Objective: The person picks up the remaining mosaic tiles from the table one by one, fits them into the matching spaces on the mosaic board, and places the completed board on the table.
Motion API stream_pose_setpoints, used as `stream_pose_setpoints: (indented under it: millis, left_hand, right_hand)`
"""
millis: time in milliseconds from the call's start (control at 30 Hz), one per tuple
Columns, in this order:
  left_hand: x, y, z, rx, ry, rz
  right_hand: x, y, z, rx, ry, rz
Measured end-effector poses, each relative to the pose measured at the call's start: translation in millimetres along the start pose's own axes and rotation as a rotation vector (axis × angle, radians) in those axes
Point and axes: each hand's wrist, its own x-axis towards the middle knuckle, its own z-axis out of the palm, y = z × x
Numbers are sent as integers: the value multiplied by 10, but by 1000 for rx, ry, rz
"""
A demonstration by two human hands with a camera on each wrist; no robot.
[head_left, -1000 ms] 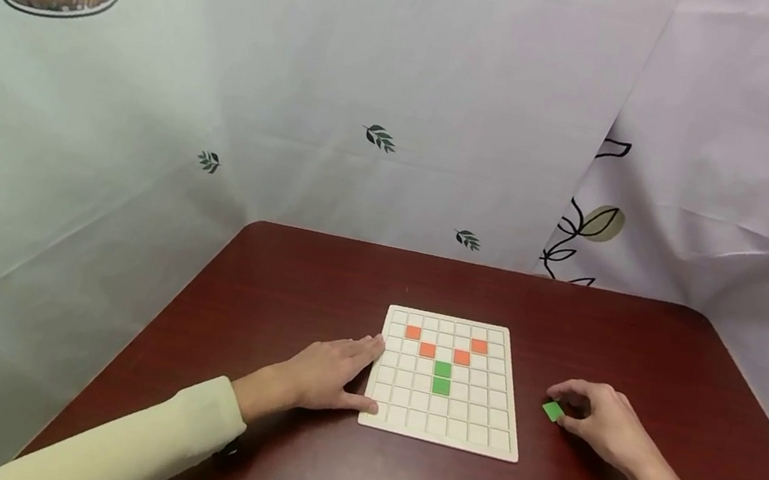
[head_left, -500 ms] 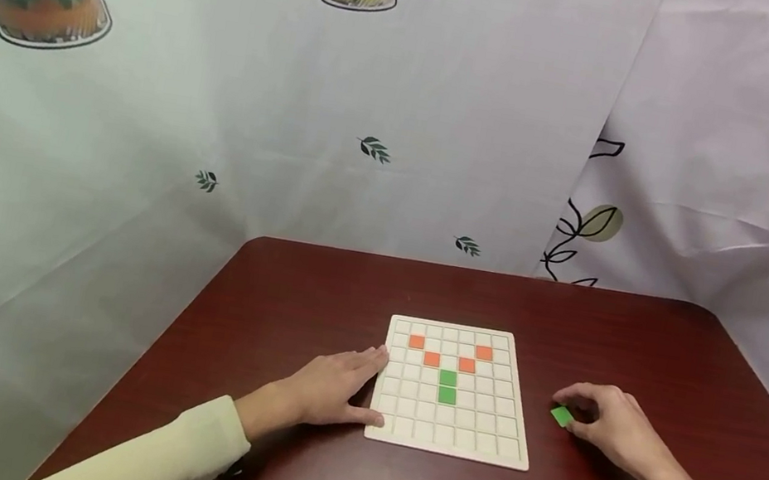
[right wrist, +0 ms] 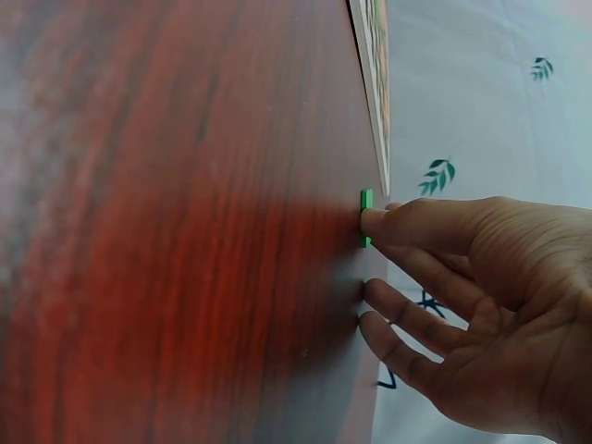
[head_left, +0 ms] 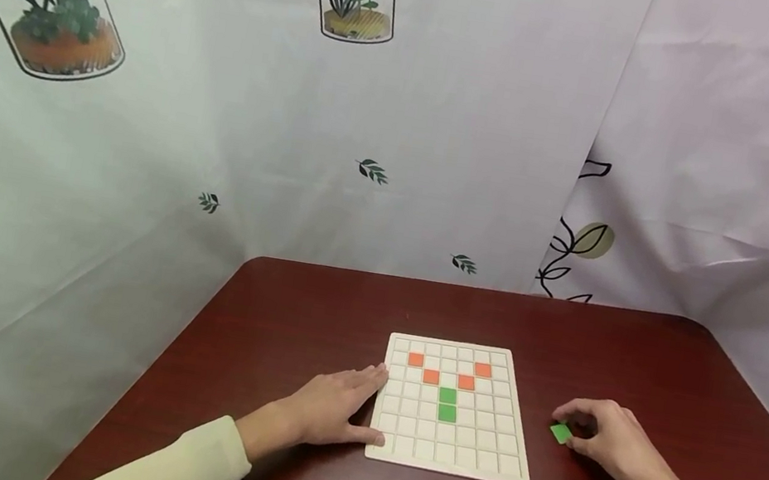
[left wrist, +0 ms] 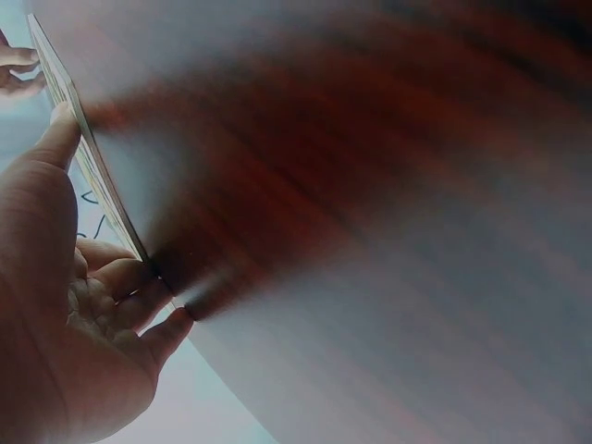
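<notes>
A white grid board (head_left: 400, 425) lies flat on the table, with several orange square tiles (head_left: 431, 377) forming a V and two green tiles (head_left: 446, 413) stacked below its point. My left hand (head_left: 331, 408) rests along the board's left edge, fingers stretched out, the thumb on its near left corner. To the right of the board, my right hand (head_left: 613, 441) pinches a loose green square tile (head_left: 560, 433) between thumb and fingers. In the right wrist view this green tile (right wrist: 366, 196) sits at the tabletop, and the other fingers touch the wood.
The dark red wooden table (head_left: 314, 300) has rounded far corners. Behind it and along the sides hangs a white cloth (head_left: 435, 114) printed with leaves and potted plants.
The head view has tilted upward, so table and board appear lower. Both hands keep their places, the left at the board and the right at the loose green tile.
</notes>
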Motion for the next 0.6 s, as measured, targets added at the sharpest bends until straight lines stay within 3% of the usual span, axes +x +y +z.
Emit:
stream_pose_setpoints:
  millis: [600]
  left_hand:
    - [-10,7,-4,5,0,-3]
  right_hand:
    - [7,0,56,-31,53,-37]
